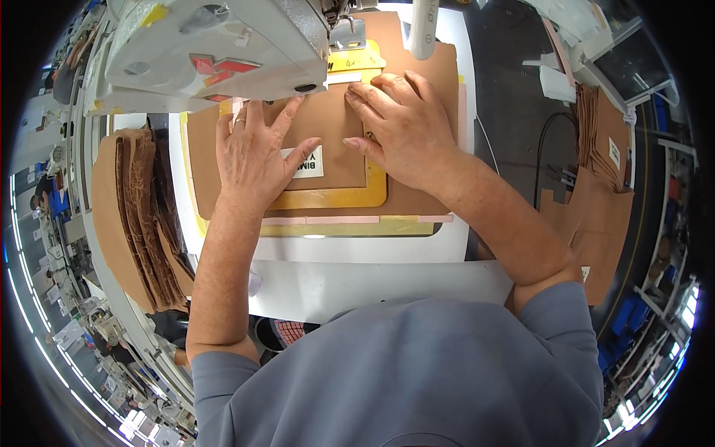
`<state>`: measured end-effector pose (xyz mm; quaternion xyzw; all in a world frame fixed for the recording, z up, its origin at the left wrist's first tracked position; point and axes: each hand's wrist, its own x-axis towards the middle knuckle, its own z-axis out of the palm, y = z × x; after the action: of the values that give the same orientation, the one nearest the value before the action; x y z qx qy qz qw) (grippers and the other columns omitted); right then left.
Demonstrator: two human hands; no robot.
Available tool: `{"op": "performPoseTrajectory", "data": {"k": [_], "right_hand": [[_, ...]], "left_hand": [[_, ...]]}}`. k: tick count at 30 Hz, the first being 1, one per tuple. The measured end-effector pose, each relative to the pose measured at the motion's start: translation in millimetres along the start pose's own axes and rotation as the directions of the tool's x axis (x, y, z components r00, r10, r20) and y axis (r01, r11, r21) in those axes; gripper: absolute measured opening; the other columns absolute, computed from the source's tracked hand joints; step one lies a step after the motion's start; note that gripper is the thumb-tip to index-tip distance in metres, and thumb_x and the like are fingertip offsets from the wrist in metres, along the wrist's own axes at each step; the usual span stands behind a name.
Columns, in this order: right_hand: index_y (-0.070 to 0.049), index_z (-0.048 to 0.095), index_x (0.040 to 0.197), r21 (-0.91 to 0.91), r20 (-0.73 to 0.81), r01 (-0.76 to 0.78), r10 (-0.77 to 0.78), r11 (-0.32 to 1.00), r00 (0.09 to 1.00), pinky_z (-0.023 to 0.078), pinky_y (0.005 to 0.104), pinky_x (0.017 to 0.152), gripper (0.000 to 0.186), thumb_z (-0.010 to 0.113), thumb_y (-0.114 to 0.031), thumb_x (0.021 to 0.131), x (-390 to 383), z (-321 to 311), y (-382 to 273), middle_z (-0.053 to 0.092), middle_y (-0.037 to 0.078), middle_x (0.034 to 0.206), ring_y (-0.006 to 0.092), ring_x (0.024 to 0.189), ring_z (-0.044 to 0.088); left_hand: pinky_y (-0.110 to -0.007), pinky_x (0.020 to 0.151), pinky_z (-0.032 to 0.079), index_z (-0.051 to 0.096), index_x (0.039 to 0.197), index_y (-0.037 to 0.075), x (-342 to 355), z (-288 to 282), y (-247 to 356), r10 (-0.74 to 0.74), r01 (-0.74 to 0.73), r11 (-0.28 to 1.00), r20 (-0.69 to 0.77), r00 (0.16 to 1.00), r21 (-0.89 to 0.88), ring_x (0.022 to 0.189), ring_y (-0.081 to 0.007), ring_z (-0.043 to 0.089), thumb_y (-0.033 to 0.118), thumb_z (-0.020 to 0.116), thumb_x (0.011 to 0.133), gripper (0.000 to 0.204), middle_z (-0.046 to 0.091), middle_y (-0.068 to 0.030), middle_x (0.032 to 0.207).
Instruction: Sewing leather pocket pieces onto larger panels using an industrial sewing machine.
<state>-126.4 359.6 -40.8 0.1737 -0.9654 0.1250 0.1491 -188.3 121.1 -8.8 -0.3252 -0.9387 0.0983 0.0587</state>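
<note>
A brown fabric panel [432,149] lies on the white sewing machine bed, with a yellow frame [328,198] on top of it. Inside the frame shows a smaller brown piece [335,119] with a white printed label [309,164] near its lower left. My left hand [257,156] rests with spread fingers over the frame's left side, its thumb beside the label. On the frame's right side lies my right hand [406,130], fingers stretched out and the fingertips reaching the inner piece's edge. Neither hand grips anything. The frame's left side is mostly hidden under my left hand.
The white sewing machine head [223,59] overhangs the panel at upper left, its needle area just beyond the frame. A white rod-shaped part [424,30] hangs at upper right. Stacked brown pieces [138,216] stand at left; more brown panels [596,223] hang at right.
</note>
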Motion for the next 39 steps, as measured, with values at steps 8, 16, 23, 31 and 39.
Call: {"op": "performPoseTrajectory", "data": {"k": [8,16,23,31,39], "right_hand": [[-0.005,0.071,0.122,0.008,-0.043,0.034,-0.034,0.999,0.999,0.036,0.0474,0.109,0.053,0.072,-0.047,0.089,8.5,8.3,-7.9,0.064,0.002,0.128,0.0201,0.127,0.052],[-0.005,0.068,0.126,0.093,-0.091,0.053,-0.044,0.994,0.995,0.041,0.0447,0.109,0.051,0.071,-0.041,0.09,14.1,8.8,-12.5,0.063,0.005,0.132,0.0228,0.127,0.056],[-0.004,0.071,0.118,0.141,-0.083,0.098,-0.086,0.985,0.993,0.043,0.0441,0.108,0.047,0.079,-0.036,0.083,11.1,2.9,-15.4,0.066,0.007,0.123,0.0221,0.123,0.058],[-0.006,0.072,0.106,0.268,-0.025,0.215,-0.216,0.939,0.976,0.042,0.0473,0.112,0.037,0.079,-0.03,0.079,-7.3,-10.5,-30.5,0.065,0.004,0.111,0.0214,0.116,0.06],[-0.011,0.068,0.094,0.268,-0.015,0.345,-0.355,0.899,0.935,0.04,0.0514,0.115,0.028,0.078,-0.033,0.08,-14.2,-6.8,-39.4,0.065,0.003,0.109,0.0196,0.115,0.061]], "left_hand": [[-0.045,0.112,0.039,0.054,0.147,0.009,4.4,14.6,2.8,0.183,-0.235,0.846,-0.154,0.971,-0.478,0.13,-0.0328,0.055,0.028,0.067,0.095,0.057,0.056,-0.0098,0.146],[-0.045,0.11,0.041,0.056,0.142,0.01,8.0,18.5,4.1,0.162,-0.232,0.833,-0.18,0.97,-0.503,0.131,-0.0295,0.055,0.029,0.072,0.091,0.058,0.057,-0.007,0.144],[-0.044,0.11,0.04,0.057,0.145,0.013,6.3,17.4,2.5,0.155,-0.217,0.831,-0.161,0.975,-0.512,0.13,-0.0288,0.055,0.026,0.071,0.086,0.061,0.058,-0.0076,0.147],[-0.047,0.111,0.038,0.058,0.143,0.015,6.1,23.6,3.8,0.149,-0.208,0.855,-0.16,0.976,-0.475,0.134,-0.0252,0.052,0.03,0.068,0.09,0.056,0.058,-0.0033,0.147],[-0.05,0.115,0.035,0.057,0.141,0.015,4.6,27.1,2.2,0.136,-0.202,0.847,-0.168,0.976,-0.492,0.136,-0.0225,0.051,0.034,0.065,0.094,0.051,0.058,-0.001,0.147]]}}
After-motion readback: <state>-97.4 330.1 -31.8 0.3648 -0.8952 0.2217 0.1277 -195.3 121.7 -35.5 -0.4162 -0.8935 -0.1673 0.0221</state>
